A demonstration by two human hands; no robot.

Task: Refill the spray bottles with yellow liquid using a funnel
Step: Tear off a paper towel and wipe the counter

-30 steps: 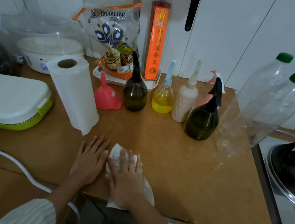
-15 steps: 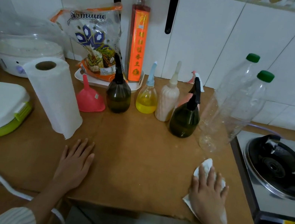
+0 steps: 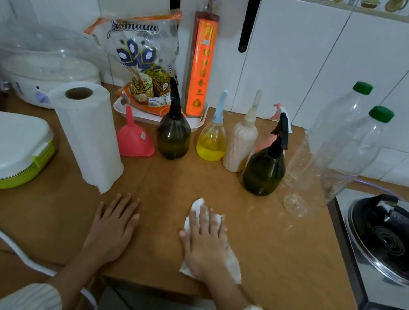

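Swept back from the stove-side edge, the right hand [image 3: 205, 245] presses a paper towel [image 3: 231, 265] flat on the tabletop [image 3: 290, 252], left hand [image 3: 112, 223] open and empty, nearer the pink funnel [image 3: 135, 138] and spray bottles [image 3: 264, 171] standing upright ahead.

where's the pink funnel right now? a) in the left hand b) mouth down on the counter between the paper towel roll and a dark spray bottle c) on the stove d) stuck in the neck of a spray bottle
b: the pink funnel sits wide mouth down, spout up, on the counter, between the paper towel roll and the dark spray bottle; neither hand touches it.
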